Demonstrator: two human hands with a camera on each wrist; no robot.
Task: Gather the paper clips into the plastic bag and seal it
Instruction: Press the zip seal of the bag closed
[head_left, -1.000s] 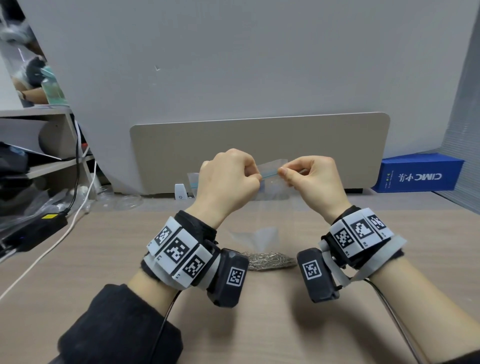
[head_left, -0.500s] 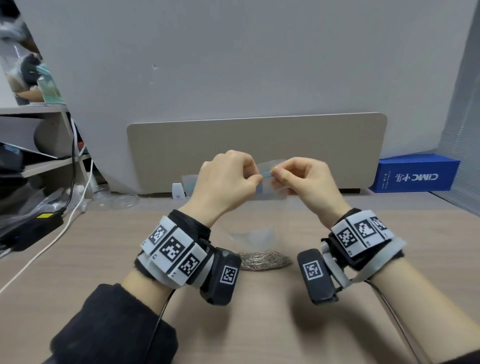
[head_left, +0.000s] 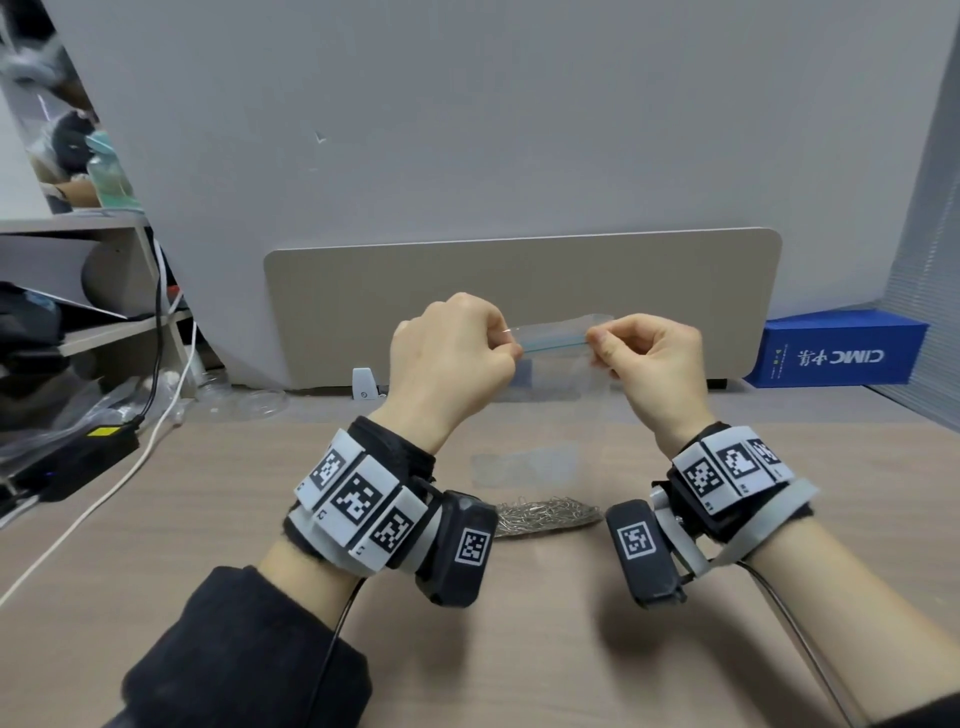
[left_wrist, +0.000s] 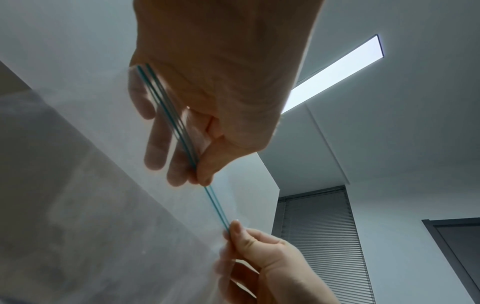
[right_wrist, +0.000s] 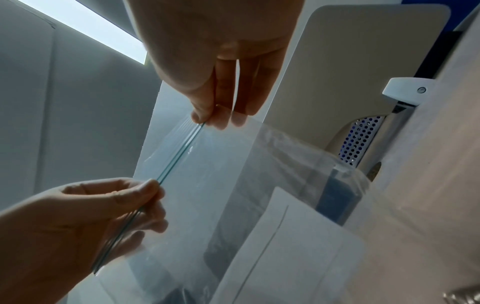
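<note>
Left hand (head_left: 447, 358) and right hand (head_left: 652, 358) pinch bag (head_left: 553, 364) top above desk (head_left: 182, 519). Paper clips (head_left: 545, 514) on desk middle, below the bag. Filling, sealing left.

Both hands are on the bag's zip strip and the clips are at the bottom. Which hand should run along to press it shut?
Probably the right hand: it pinches the zip strip at the end, while the left hand anchors the plastic bag mid-strip.

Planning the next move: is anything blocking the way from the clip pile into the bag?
No object lies between them. The clips sit on the desk under the bag, but both hands, left and right, pinch its zip strip together.
</note>
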